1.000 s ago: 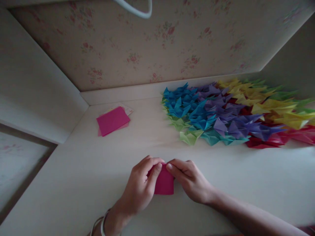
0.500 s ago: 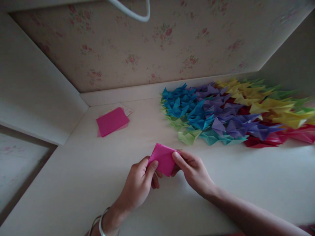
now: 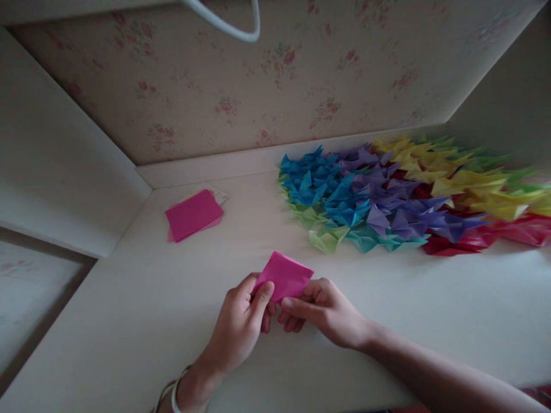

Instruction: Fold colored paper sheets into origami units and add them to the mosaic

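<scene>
A folded pink paper square (image 3: 286,275) is lifted a little off the pale table (image 3: 129,321) near its front middle. My left hand (image 3: 241,328) pinches its left edge between thumb and fingers. My right hand (image 3: 325,312) grips its lower right edge, fingers curled under the sheet. A bracelet shows on my left wrist. Both hands touch the paper and nearly meet beneath it.
A small stack of pink paper sheets (image 3: 193,214) lies at the back left. A big spread of folded paper shapes (image 3: 400,195) in blue, purple, green, yellow and red covers the back right. A flowered wall (image 3: 241,86) stands behind; a white hanger (image 3: 224,23) hangs at the top.
The pink paper was pressed flat on the table a second ago; both hands have since lifted it and tilted it. My right hand slid from its top edge to its lower right.
</scene>
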A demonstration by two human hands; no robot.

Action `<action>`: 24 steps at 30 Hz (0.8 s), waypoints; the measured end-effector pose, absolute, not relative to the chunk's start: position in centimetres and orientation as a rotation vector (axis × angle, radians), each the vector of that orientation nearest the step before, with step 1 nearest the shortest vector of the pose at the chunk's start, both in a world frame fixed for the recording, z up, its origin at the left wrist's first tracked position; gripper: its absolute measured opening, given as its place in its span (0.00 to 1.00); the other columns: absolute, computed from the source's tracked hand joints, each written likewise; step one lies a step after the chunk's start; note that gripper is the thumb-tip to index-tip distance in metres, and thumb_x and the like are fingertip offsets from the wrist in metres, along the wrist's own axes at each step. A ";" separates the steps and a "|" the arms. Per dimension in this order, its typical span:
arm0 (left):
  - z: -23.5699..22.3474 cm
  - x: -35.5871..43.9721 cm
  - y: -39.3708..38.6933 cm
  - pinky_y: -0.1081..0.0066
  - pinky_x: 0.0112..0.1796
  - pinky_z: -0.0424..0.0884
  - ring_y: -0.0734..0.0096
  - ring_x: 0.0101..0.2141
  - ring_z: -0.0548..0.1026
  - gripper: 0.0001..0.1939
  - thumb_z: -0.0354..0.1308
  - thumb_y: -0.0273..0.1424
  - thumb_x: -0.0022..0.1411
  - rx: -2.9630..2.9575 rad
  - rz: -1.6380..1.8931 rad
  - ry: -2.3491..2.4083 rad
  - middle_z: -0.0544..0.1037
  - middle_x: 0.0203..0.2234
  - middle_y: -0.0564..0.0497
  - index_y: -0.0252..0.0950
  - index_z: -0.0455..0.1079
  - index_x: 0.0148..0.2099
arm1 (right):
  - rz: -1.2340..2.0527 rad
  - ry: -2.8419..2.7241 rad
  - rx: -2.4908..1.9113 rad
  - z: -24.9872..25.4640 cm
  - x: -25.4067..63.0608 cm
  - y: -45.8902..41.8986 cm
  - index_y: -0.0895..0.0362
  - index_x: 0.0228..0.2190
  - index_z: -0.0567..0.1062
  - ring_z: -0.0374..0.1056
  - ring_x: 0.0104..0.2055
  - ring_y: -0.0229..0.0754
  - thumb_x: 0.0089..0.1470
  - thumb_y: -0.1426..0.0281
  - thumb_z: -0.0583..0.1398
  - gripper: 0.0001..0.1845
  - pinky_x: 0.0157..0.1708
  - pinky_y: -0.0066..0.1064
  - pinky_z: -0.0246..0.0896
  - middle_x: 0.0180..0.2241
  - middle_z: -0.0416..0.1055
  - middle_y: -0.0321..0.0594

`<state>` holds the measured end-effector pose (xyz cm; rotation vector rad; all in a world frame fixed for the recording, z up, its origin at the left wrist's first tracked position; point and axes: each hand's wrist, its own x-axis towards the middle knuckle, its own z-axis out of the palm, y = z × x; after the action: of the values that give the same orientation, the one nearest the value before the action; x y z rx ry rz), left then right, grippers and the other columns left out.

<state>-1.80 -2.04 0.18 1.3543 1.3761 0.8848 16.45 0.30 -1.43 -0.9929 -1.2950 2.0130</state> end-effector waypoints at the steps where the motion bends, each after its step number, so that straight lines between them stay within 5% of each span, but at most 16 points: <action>1: 0.2 -1.8 -2.0 0.78 0.19 0.63 0.77 0.17 0.67 0.16 0.53 0.45 0.69 1.332 0.894 1.353 0.69 0.19 0.58 0.37 0.65 0.35 | 2.010 -1.268 -1.005 -1.3 16.4 0.4 0.64 0.28 0.82 0.74 0.26 0.38 0.50 0.50 0.67 0.26 0.30 0.28 0.70 0.25 0.79 0.44; 4: 0.2 -1.8 -2.0 0.78 0.20 0.62 0.76 0.19 0.67 0.15 0.57 0.44 0.66 1.286 0.847 1.244 0.69 0.21 0.58 0.37 0.66 0.42 | 1.958 -1.216 -1.038 -1.0 16.4 0.6 0.62 0.25 0.81 0.72 0.24 0.36 0.50 0.48 0.66 0.27 0.27 0.26 0.68 0.23 0.78 0.42; 8: 0.0 -1.5 -2.1 0.76 0.21 0.59 0.75 0.19 0.66 0.21 0.54 0.45 0.67 1.408 0.658 1.303 0.67 0.17 0.56 0.36 0.66 0.28 | 1.957 -1.268 -1.066 -1.2 16.1 0.6 0.61 0.19 0.75 0.66 0.17 0.34 0.54 0.45 0.61 0.31 0.18 0.24 0.59 0.16 0.72 0.38; 11: 0.2 -1.4 -2.3 0.74 0.23 0.60 0.73 0.20 0.67 0.22 0.50 0.43 0.70 1.520 0.641 1.346 0.68 0.18 0.54 0.35 0.67 0.27 | 1.967 -1.331 -1.075 -1.3 16.1 0.3 0.60 0.19 0.75 0.64 0.16 0.34 0.58 0.44 0.56 0.33 0.18 0.24 0.57 0.16 0.71 0.39; 19: 1.1 -1.9 -2.4 0.74 0.24 0.62 0.73 0.20 0.68 0.26 0.49 0.47 0.69 1.345 0.611 1.254 0.68 0.15 0.54 0.36 0.66 0.24 | 1.604 -1.196 -1.068 -0.8 17.7 1.2 0.60 0.17 0.76 0.65 0.19 0.35 0.61 0.58 0.60 0.26 0.22 0.26 0.58 0.17 0.72 0.39; 24: 0.7 -2.2 -2.2 0.73 0.25 0.62 0.71 0.20 0.69 0.26 0.52 0.49 0.67 1.228 0.615 1.254 0.70 0.15 0.53 0.36 0.67 0.24 | 1.535 -1.028 -0.986 -1.4 18.4 1.7 0.60 0.26 0.77 0.64 0.18 0.34 0.60 0.57 0.61 0.19 0.19 0.25 0.56 0.18 0.72 0.35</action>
<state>-2.24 -2.20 0.70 1.2285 1.2544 0.6150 18.44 1.70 -1.39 -0.9863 -1.0280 1.5345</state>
